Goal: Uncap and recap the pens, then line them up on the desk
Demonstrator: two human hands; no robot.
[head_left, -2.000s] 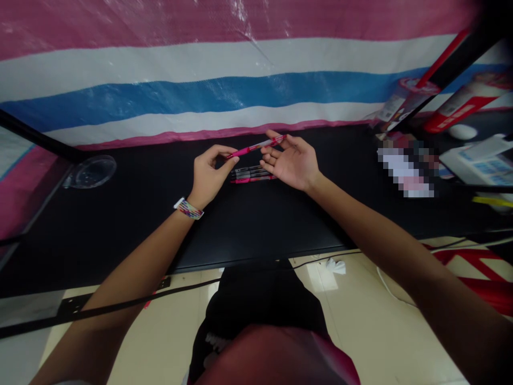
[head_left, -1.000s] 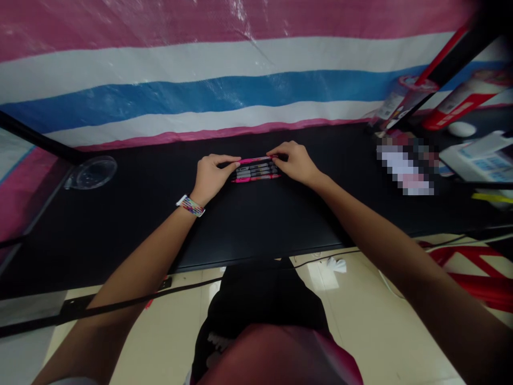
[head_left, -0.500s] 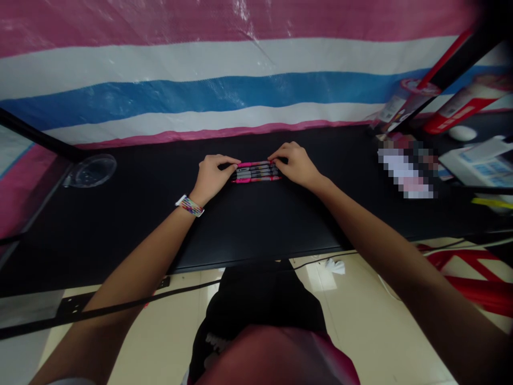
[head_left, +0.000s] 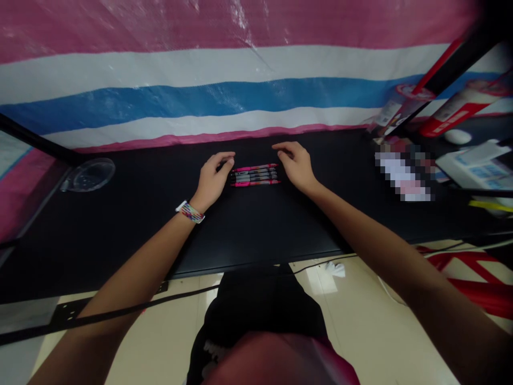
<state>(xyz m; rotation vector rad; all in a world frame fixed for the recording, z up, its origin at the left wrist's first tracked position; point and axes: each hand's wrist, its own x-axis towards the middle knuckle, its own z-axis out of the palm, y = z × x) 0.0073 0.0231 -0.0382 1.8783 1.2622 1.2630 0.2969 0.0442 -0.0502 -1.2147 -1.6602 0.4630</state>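
Note:
Several pens (head_left: 256, 175) lie side by side in a neat row on the black table (head_left: 248, 224). Pink ones form the far and near edges of the row, with grey and dark ones between them. My left hand (head_left: 213, 179), a colourful woven band on its wrist, rests at the left ends of the pens; thumb and fingers are apart and hold nothing. Just past the right ends is my right hand (head_left: 297, 167), its fingers loosely curved, apart and without anything in them.
A clear plastic lid (head_left: 91, 174) lies at the left. On the right stand a drink cup with a red straw (head_left: 404, 104), a red and white cup (head_left: 460, 109), a white rounded object (head_left: 458, 137) and a white-and-blue box (head_left: 473, 166). A striped sheet (head_left: 224, 101) hangs behind the table.
Both hands have let go of the far pink pen at its two ends and moved slightly apart. That pen now lies in the row with the others.

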